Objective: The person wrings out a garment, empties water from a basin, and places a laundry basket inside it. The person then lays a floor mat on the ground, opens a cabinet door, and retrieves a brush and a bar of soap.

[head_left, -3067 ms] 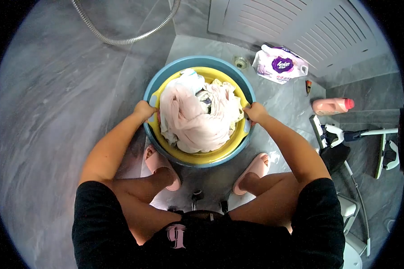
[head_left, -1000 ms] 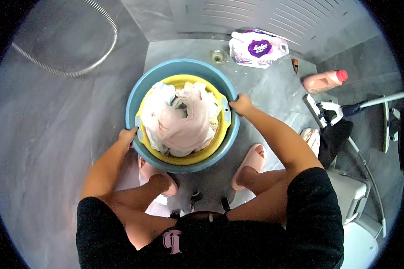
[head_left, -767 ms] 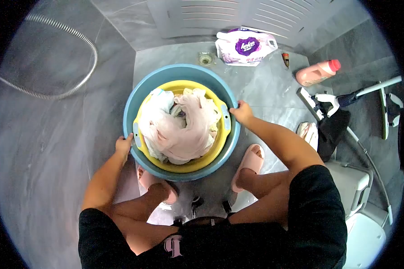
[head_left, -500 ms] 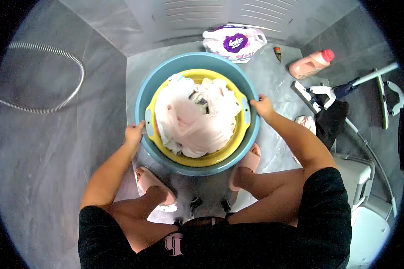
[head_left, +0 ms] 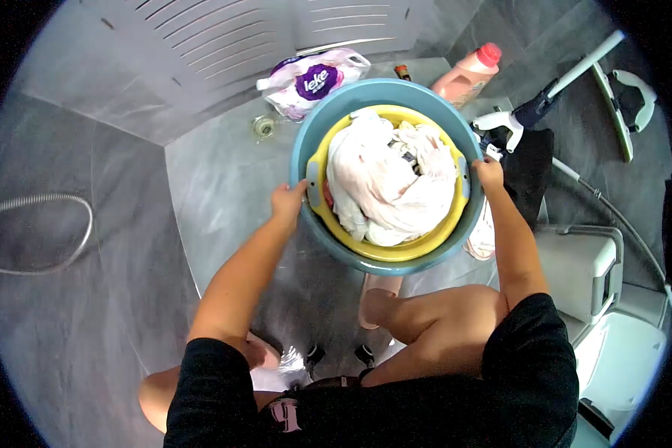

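Observation:
A large blue basin (head_left: pixel 384 91) hangs between my two hands, with a yellow basin (head_left: pixel 322 213) nested inside it. Wet-looking pale pink and white clothes (head_left: pixel 388 179) are heaped in the yellow one. My left hand (head_left: pixel 287 201) grips the blue rim on its left side, thumb on top. On the opposite side my right hand (head_left: pixel 489 172) is closed around the same rim. The fingers under the rim are hidden on both sides.
Behind the basin are a detergent pouch (head_left: pixel 313 81), a pink bottle (head_left: pixel 467 75) and a floor drain (head_left: pixel 263 127). At right are a mop head (head_left: pixel 504 125), a black cloth (head_left: pixel 529 175) and a grey-white case (head_left: pixel 579 261). A shower hose (head_left: pixel 82 231) hangs at left.
The hands have shifted from the yellow basin's handles to the blue rim. Both nested basins have moved right, towards the mop, and the view has turned.

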